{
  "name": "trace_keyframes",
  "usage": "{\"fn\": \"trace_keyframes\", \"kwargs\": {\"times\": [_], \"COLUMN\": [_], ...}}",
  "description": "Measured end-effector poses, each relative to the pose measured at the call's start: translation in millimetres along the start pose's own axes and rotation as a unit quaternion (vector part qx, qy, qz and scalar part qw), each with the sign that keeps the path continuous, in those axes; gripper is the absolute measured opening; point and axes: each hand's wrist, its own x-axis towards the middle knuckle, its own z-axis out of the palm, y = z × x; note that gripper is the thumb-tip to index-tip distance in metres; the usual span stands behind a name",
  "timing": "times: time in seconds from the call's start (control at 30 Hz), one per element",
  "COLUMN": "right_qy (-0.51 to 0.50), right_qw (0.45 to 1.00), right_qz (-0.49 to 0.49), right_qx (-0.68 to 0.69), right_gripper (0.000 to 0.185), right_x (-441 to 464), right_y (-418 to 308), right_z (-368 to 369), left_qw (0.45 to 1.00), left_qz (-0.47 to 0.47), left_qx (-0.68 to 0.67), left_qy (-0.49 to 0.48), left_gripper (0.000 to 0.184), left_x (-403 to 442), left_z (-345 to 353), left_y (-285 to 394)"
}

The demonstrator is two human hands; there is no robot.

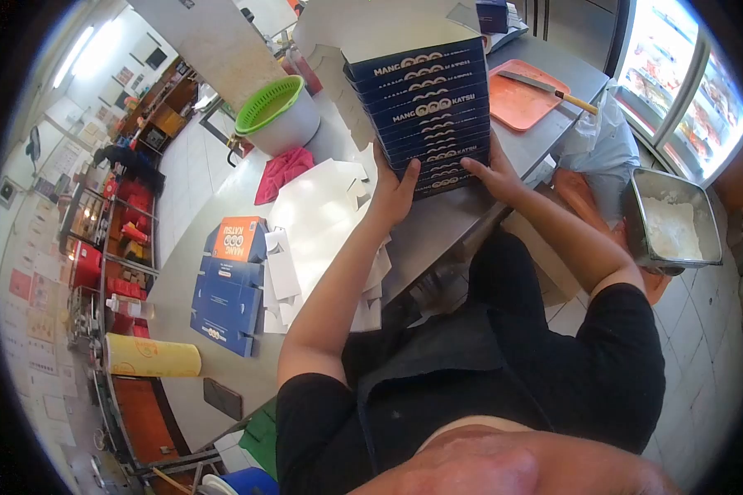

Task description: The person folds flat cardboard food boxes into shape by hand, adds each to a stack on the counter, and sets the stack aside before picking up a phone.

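Note:
A tall stack of dark blue boxes (429,115) with white lettering stands at the table's edge, its top showing a pale inside. My left hand (398,188) is pressed against the stack's lower left side, thumb on the front. On the lower right side, my right hand (497,172) holds it the same way. Left of my left forearm lies a pile of white unfolded cartons (314,223). Beside that pile is a flat blue carton (225,293) with an orange panel.
A bucket with a green basket (276,115), a pink cloth (282,175), a yellow roll (153,355) and a phone (222,398) are on the table. An orange tray (524,103) with a knife (545,87) lies right of the stack. A metal tub of white powder (673,227) stands at right.

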Motion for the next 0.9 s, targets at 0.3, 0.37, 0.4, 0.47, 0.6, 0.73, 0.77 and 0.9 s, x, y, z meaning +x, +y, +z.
{"fn": "trace_keyframes", "kwargs": {"times": [0.3,0.37,0.4,0.47,0.6,0.73,0.77,0.9], "right_qy": [-0.091,-0.108,-0.122,-0.112,-0.084,-0.077,-0.081,-0.097], "right_qw": [0.981,0.97,0.975,0.968,0.958,0.944,0.942,0.937], "right_qz": [-0.127,-0.166,-0.157,-0.199,-0.253,-0.292,-0.301,-0.326], "right_qx": [-0.118,-0.138,-0.098,-0.105,-0.108,-0.134,-0.129,-0.082], "right_gripper": [0.118,0.118,0.114,0.11,0.097,0.09,0.089,0.086], "right_x": [35.8,40.8,40.9,43.6,44.1,41.0,41.9,46.3], "right_y": [-117.3,-143.0,-153.2,-153.6,-167.4,-182.8,-183.9,-196.3], "right_z": [38.6,52.7,60.7,75.3,92.7,109.0,118.4,132.8], "left_qw": [0.995,0.995,0.993,0.989,0.967,0.968,0.966,0.945], "left_qz": [0.018,0.031,0.05,0.08,0.13,0.129,0.137,0.191], "left_qx": [-0.064,-0.057,-0.068,-0.004,0.067,-0.034,-0.04,-0.016], "left_qy": [0.071,0.072,0.08,0.124,0.207,0.214,0.217,0.265], "left_gripper": [0.074,0.074,0.076,0.077,0.078,0.082,0.082,0.081], "left_x": [20.2,18.1,14.6,6.5,4.7,-5.7,-6.8,-6.8], "left_z": [-56.5,-75.5,-79.3,-87.7,-92.7,-107.8,-111.9,-119.7], "left_y": [99.2,123.6,137.6,144.6,149.4,164.5,165.3,167.8]}}
